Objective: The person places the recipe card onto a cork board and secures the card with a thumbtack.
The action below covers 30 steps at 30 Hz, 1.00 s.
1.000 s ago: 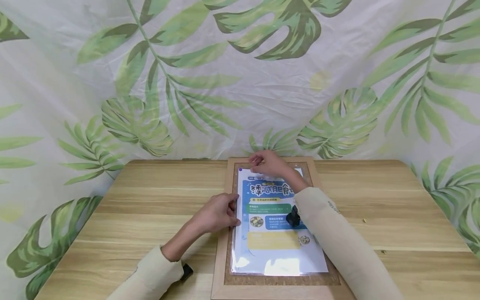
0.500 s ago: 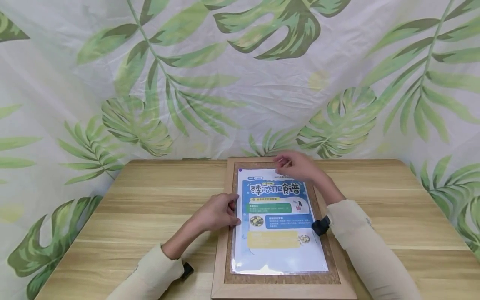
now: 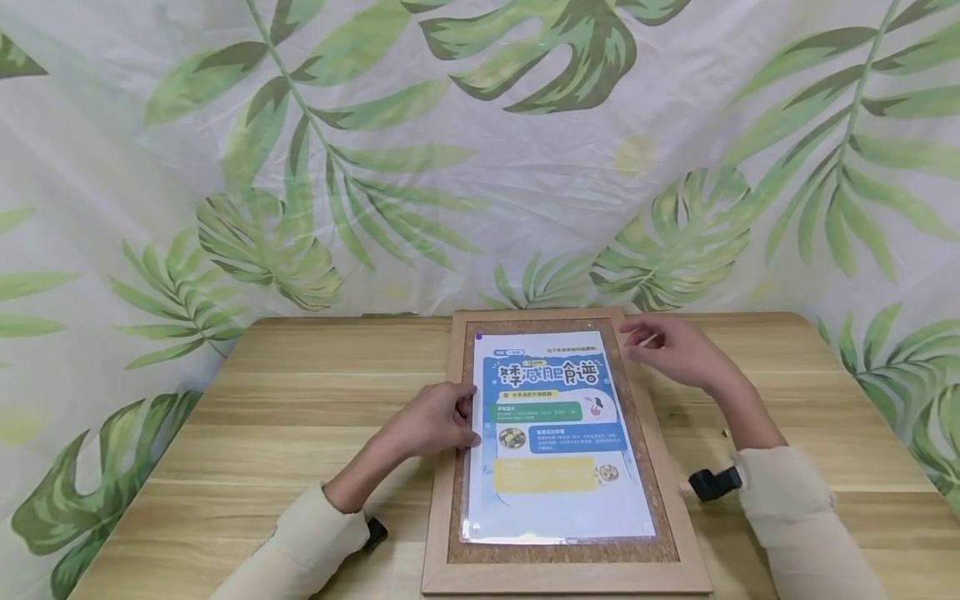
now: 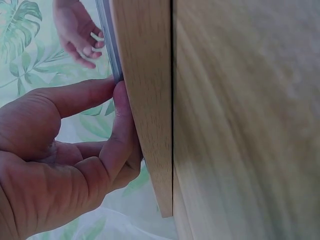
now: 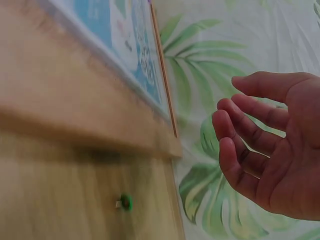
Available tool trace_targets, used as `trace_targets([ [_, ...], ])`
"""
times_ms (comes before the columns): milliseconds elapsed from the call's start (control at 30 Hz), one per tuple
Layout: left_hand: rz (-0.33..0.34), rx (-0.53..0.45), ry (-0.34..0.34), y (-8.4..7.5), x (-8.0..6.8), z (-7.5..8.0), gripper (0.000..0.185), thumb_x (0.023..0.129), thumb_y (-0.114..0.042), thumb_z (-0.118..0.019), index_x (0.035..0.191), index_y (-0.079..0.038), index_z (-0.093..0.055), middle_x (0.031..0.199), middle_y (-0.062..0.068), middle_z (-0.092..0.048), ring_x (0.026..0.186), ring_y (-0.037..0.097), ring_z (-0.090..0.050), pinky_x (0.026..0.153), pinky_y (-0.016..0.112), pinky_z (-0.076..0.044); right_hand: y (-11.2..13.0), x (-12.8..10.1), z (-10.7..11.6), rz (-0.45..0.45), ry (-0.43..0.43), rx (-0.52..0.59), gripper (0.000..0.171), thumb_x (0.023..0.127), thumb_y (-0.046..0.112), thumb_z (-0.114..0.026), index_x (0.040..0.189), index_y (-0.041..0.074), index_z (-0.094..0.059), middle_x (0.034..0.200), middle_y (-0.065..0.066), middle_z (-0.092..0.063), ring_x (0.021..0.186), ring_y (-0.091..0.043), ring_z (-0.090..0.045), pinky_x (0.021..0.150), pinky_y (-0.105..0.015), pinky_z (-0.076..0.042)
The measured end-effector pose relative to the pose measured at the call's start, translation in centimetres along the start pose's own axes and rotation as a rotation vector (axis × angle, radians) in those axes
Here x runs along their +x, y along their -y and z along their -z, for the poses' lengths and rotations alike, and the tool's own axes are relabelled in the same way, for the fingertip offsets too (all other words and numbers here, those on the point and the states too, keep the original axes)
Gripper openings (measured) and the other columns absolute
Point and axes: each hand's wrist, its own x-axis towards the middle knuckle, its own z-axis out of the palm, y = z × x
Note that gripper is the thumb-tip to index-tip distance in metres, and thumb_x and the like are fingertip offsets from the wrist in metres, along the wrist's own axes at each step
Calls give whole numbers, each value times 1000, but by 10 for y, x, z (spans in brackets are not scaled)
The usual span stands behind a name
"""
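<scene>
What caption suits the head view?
Left hand holds a poster on a corkboard; right hand hovers beside it.

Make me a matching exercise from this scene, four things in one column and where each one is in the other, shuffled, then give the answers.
Things:
1. left hand
2. right hand
3. poster
4. green pushpin

Places:
A. lying flat on the cork inside the wooden frame
B. on the bare table top, apart from the frame
C. fingers at the left edge of the sheet and frame
D. loosely curled, off the frame's upper right corner

Pairs: 1-C, 2-D, 3-A, 4-B
</scene>
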Motion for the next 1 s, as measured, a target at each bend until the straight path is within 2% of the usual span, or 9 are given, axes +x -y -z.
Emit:
trace_targets([
  [300,15,-8,-1,-1,-1,0,78,77,1,-82,144,11,-43,93,9,-59,75,14,-62,63,27,-53,-22,-32,14,-32,-16,-45,36,95,25,-68,122,3,-65,103,-9,-70,93,-25,-63,78,-35,-52],
  [567,7,0,-11,-1,-1,-1,77,77,0,-82,143,10,-44,94,9,-59,76,14,-61,64,27,-53,-39,-58,24,-7,1,-84,30,94,19,-69,119,2,-67,96,-4,-71,88,-19,-65,75,-27,-52],
  [833,25,-7,-8,-1,-2,1,77,78,-1,-82,145,8,-44,95,9,-59,77,16,-59,62,26,-51,-57,-82,29,-36,7,-91,25,93,16,-68,117,5,-68,95,-1,-71,85,-15,-65,71,-25,-52],
  [1000,30,0,-16,0,-1,0,78,78,-2,-82,145,6,-44,94,8,-59,77,16,-59,61,26,-51,-69,-92,29,-37,0,-112,24,92,14,-70,114,5,-69,93,-1,-71,82,-7,-63,70,-24,-52],
])
